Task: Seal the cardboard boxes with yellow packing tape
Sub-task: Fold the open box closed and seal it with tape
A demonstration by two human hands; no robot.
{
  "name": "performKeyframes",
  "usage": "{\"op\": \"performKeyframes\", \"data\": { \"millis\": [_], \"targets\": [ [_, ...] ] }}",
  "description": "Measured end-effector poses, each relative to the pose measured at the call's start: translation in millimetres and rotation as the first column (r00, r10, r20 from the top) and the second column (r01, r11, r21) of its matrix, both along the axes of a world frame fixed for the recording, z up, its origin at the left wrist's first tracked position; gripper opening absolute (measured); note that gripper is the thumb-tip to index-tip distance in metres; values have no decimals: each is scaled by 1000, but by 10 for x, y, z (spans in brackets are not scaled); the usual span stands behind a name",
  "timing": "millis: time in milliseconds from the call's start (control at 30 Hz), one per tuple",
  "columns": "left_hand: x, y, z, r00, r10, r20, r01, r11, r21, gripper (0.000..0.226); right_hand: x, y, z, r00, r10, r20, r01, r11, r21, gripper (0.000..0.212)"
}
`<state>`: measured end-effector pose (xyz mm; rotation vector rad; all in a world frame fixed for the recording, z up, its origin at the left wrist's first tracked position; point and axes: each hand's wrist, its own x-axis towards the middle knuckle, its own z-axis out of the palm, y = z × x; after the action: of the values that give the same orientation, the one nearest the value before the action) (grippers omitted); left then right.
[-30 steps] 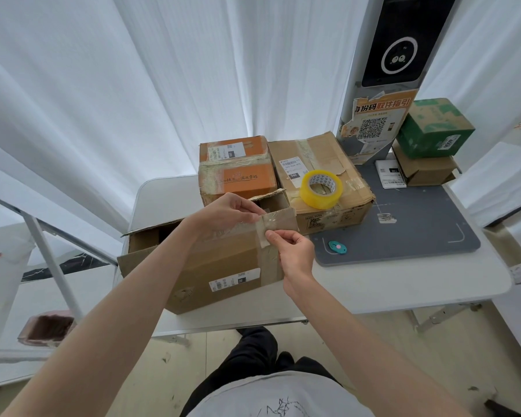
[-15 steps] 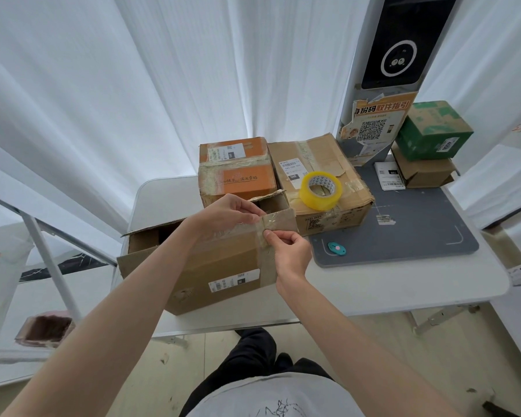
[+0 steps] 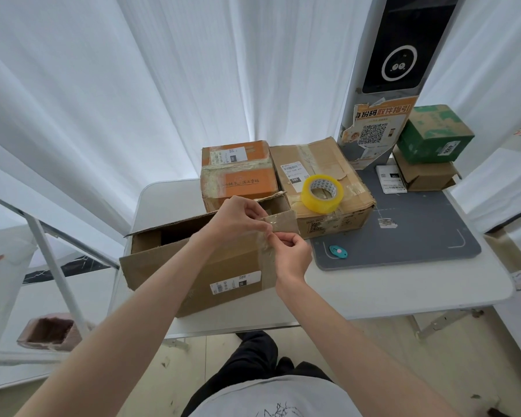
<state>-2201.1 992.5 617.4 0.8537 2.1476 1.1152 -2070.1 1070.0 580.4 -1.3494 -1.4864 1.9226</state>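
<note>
I see the open cardboard box [image 3: 211, 263] centred on the worktop [image 3: 403, 284]. My left hand [image 3: 235, 224] steadies its flap while my right hand [image 3: 292, 251] pinches old tape [image 3: 268, 236]; tugging could tear cardboard. The yellow tape roll [image 3: 322, 194] waits at one o'clock.

I recorded a yellow tape roll [image 3: 322, 194] on a brown box [image 3: 328, 188], an orange-and-tan box [image 3: 238, 176], a plain brown open box [image 3: 202, 266], a green box [image 3: 433, 133], a teal cutter [image 3: 338, 251], a dark grey mat [image 3: 403, 236], a white table [image 3: 373, 290].
</note>
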Motion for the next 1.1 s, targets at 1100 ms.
{"op": "performKeyframes", "data": {
  "millis": [1100],
  "targets": [
    [9, 45, 34, 998, 59, 36, -58, 998, -40, 21, 139, 280, -255, 970, 241, -5, -239, 964, 114, 66]
  ]
}}
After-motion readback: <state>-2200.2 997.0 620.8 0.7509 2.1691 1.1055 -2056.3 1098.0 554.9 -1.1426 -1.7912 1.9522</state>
